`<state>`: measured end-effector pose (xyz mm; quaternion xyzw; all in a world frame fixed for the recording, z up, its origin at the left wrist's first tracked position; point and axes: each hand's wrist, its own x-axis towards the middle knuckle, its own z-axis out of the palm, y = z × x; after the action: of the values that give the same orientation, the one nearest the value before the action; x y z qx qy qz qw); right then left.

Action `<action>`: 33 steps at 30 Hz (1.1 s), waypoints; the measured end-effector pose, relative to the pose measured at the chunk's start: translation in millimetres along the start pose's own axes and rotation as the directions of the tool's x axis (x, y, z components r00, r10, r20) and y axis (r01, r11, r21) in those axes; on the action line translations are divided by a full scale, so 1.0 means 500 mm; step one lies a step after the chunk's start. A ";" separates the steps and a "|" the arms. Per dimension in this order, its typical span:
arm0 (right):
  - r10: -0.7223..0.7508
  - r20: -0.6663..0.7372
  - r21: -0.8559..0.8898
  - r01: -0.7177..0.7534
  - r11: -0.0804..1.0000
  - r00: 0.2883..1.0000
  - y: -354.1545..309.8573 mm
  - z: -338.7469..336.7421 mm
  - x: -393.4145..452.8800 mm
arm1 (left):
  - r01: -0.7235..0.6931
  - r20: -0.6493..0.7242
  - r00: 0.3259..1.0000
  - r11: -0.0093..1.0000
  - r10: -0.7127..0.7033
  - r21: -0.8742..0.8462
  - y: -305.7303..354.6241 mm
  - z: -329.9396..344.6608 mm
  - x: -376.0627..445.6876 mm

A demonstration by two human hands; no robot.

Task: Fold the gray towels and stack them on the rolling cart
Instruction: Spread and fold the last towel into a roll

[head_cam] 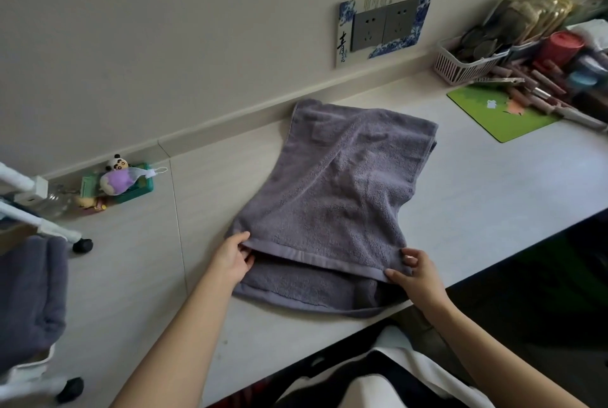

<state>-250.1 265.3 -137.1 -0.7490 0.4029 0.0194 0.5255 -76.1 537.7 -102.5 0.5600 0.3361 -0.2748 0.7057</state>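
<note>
Surroundings: pale counter (460, 197) along a plain wall, with a double socket plate (385, 24) framed by a blue-and-white patterned surround. Far right of the counter: a pink slatted basket (460, 62) holding dark items, a red lidded container (563, 45), a row of brownish cylindrical sticks (533, 85), and a green mat (503, 113) just in front of them, all well apart from the work area. Left, against the wall: a small green tray (138, 185) with a panda figure (116, 162) and a purple plush in a mesh bag (120, 182). At the left edge, a white rolling cart (42, 226) with black casters stands on the counter; a dark gray folded towel (29, 292) lies on it. Nothing lies between the hands and the work piece. Task item: a gray towel (342, 197) lies flat in the middle of the counter, doubled over, its near portion reaching the counter's front edge. The upper layer's hemmed edge sits short of the lower layer's edge, leaving a strip of the lower layer exposed. Surface is looped terry, soft, with shallow creases and flat woven hem bands; overall outline is roughly rectangular, narrowing toward the wall. The left hand (232, 258) pinches the upper layer's near left corner, thumb on top and fingers tucked beneath. The right hand (416, 271) pinches the near right corner of the same hem.
</note>
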 end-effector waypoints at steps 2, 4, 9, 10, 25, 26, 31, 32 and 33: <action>0.004 -0.021 0.008 -0.003 1.000 1.000 0.007 0.003 0.000 | -0.014 0.008 1.000 1.000 0.014 0.004 0.000 -0.006 -0.002; 0.020 -0.061 0.012 -0.020 1.000 0.998 0.014 0.006 0.000 | -0.030 -0.009 1.000 0.999 0.030 0.025 0.000 -0.012 -0.005; 0.110 -0.043 -0.047 -0.112 0.993 0.993 0.012 0.002 0.006 | -0.066 -0.073 0.994 0.979 0.082 0.194 -0.003 -0.028 -0.011; 0.109 -0.026 -0.069 -0.110 0.991 0.994 0.009 0.000 0.006 | -0.048 -0.099 0.992 0.972 0.072 0.231 -0.006 -0.030 -0.013; -0.245 0.193 -0.313 0.297 0.902 0.950 0.022 -0.023 -0.006 | -0.146 -0.147 0.974 0.976 0.170 0.160 -0.045 -0.087 -0.006; -0.261 0.193 -0.319 0.312 0.895 0.946 0.023 -0.023 -0.004 | -0.169 -0.173 0.958 0.940 0.227 0.297 -0.050 -0.099 -0.005; -0.305 0.119 -0.328 0.328 0.886 0.945 0.028 -0.028 0.006 | -0.248 -0.116 0.916 0.767 0.385 0.592 -0.062 -0.107 -0.042; -0.306 0.089 -0.336 0.318 0.887 0.948 0.031 -0.029 0.006 | -0.263 -0.075 0.911 0.710 0.406 0.654 -0.066 -0.108 -0.046; -0.303 0.046 -0.343 0.300 0.890 0.952 0.035 -0.029 0.004 | -0.281 -0.031 0.906 0.654 0.423 0.703 -0.069 -0.113 -0.050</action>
<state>-265.6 250.4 -144.8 -0.8830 0.2745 0.0050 0.3808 -127.4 585.3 -112.0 0.8578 0.1616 -0.1807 0.4533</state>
